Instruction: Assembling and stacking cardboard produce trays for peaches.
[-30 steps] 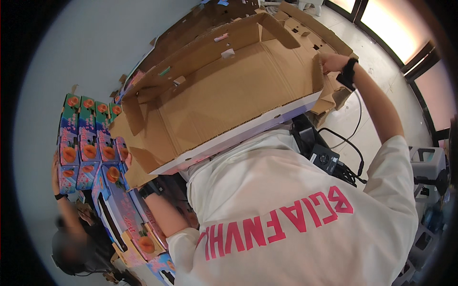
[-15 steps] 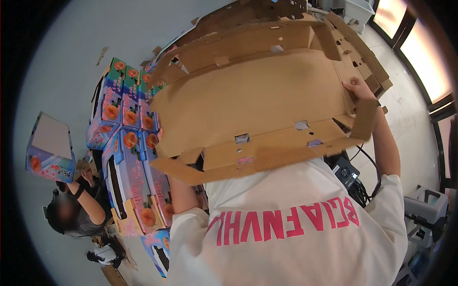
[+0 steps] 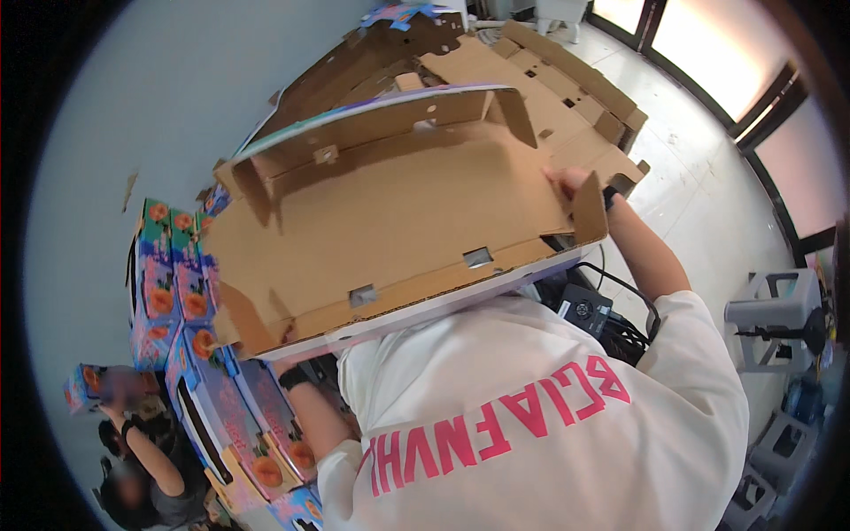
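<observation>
In front of my chest I hold a large cardboard box (image 3: 381, 212), open at the top, its plain brown inside facing up and printed colour on its outer side. Its long walls stand up, with cut-out holes, and end flaps stick up at the corners. My right hand (image 3: 571, 180) is closed on the right end, thumb on the inner face. At the near left corner is my left hand (image 3: 282, 365), mostly hidden behind the near wall, gripping the box there. Beneath the right end shows another opened brown cardboard piece (image 3: 575, 106).
Stacked printed fruit boxes (image 3: 239, 398) stand on my left. Beyond them a co-worker (image 3: 150, 469) holds up a small box (image 3: 88, 385). A black device with cables (image 3: 584, 310) hangs at my waist. Grey stools (image 3: 775, 310) stand right; more cardboard (image 3: 372, 71) leans by the wall.
The box has shifted left in view, and its long walls now stand more upright. My left hand went from the left end to the near left corner. The co-worker's box came down.
</observation>
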`<state>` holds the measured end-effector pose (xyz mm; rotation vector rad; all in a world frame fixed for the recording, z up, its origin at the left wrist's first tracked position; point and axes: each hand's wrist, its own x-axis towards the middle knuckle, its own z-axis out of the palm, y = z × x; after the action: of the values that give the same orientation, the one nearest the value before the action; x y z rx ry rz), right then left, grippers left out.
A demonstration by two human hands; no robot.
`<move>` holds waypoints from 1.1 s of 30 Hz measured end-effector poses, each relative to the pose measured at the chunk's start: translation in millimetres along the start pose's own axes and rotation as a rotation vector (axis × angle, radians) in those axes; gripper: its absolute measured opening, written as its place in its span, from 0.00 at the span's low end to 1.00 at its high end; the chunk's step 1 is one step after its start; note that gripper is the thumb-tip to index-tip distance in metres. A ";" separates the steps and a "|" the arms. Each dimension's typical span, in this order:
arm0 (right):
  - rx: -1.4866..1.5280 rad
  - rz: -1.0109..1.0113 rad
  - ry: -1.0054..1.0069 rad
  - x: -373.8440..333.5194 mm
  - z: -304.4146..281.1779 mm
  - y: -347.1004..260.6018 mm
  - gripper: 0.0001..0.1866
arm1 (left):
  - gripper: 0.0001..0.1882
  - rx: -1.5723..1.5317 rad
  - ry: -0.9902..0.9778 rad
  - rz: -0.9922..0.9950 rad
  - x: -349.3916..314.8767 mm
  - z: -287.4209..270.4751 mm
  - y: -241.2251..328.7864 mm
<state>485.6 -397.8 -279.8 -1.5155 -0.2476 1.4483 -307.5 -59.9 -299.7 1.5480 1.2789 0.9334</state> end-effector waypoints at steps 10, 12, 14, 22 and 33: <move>0.583 0.030 -0.162 -13.3 27.0 18.6 0.22 | 0.23 -0.475 -0.325 -0.141 -56.6 81.4 189.2; 0.662 -0.154 -0.214 -15.0 16.8 6.0 0.22 | 0.23 -0.477 -0.324 -0.172 -60.6 88.1 194.4; 0.693 -0.470 -0.059 -8.7 6.5 -1.3 0.26 | 0.22 -0.485 -0.318 -0.172 -61.9 90.8 191.2; 0.799 -0.527 0.696 55.3 -80.7 33.3 0.31 | 0.20 -0.498 -0.217 -0.199 -63.1 98.1 182.3; 0.783 -0.305 0.916 88.3 -129.2 95.4 0.28 | 0.18 -0.511 -0.164 -0.199 -60.5 108.0 171.6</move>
<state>574.6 -445.5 -432.8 -1.2389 0.5620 0.4011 -164.7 -149.1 -171.5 1.0545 0.9613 0.8969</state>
